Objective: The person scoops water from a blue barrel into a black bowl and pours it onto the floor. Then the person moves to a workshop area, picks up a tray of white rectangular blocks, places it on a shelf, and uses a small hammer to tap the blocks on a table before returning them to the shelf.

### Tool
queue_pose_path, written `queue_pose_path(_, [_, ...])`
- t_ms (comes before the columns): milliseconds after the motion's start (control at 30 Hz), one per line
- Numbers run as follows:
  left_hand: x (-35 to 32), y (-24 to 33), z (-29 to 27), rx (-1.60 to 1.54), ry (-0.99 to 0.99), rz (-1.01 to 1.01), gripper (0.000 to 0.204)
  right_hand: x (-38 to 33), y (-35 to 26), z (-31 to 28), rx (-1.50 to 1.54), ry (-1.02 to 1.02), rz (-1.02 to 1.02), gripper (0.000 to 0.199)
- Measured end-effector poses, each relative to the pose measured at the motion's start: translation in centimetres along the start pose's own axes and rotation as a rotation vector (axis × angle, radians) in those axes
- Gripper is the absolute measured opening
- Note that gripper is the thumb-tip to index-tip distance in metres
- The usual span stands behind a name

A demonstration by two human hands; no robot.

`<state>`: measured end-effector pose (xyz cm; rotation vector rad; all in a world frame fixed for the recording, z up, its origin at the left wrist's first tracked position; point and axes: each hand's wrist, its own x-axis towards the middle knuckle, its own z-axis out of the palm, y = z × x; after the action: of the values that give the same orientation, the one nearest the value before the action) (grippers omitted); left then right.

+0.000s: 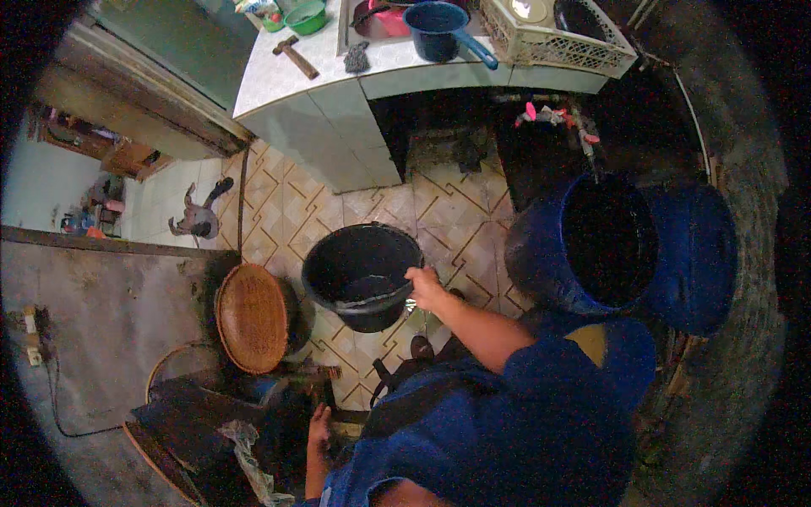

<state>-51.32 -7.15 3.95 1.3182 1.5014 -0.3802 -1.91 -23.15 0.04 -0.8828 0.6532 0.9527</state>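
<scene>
Black bucket (362,272) extends left from right-hand fingers (414,275) gripping its rim.

Cream floor tiles (456,198) with a brown geometric line pattern cover the middle of the room. At twelve o'clock stands a white-tiled counter (317,139), the space beneath it partly open and deep in shadow. Toward ten o'clock, a doorway (135,188) shows a brighter room with a pale floor (156,211) and brown wooden furniture (97,142). A stained grey wall (127,313) lies near nine o'clock, a rough, dark wall (752,160) at three. The light is dim.
</scene>
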Motion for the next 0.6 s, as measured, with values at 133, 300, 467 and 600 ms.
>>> queue_pose_path(133, [3.0,-0.4,0.6,0.218,-0.149,0.189,0.056,-3.4,-5.9,-2.2,-0.185,-0.015,-0.414,0.039])
queue_pose_path(300, [6.8,-0.3,1.4,1.097,-0.24,0.831,0.054,-9.1,-17.3,-6.1,-0.243,0.045,-0.602,0.046])
queue_pose_path(467, [9.3,5.0,5.4,1.09,-0.261,0.491,0.057,-16.8,-29.3,-11.2,-0.112,0.118,-0.828,0.031])
queue_pose_path(600, [12.2,11.1,8.4,1.274,-0.215,0.624,0.057,-20.9,-36.6,-15.0,-0.017,0.138,-1.034,0.033])
